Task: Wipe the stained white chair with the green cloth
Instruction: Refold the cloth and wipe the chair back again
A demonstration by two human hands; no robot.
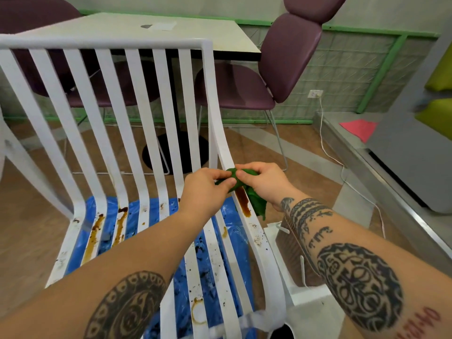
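Note:
A white slatted chair (pixel 156 113) fills the left and middle of the head view. Brown stains and dark specks mark its seat slats, with a thick brown smear (pixel 243 201) on the right edge slat. The green cloth (pixel 255 199) is bunched over that right slat, just above the smear. My left hand (pixel 205 189) pinches the cloth from the left. My right hand (pixel 264 182) pinches it from the right, and part of the cloth hangs below this hand.
Blue plastic sheeting (pixel 195 270) lies under the seat. A white table (pixel 151 33) and purple chairs (pixel 269 77) stand behind. A white step or box (pixel 305 297) sits to the right of the chair. A white cable (pixel 342 167) trails across the wooden floor.

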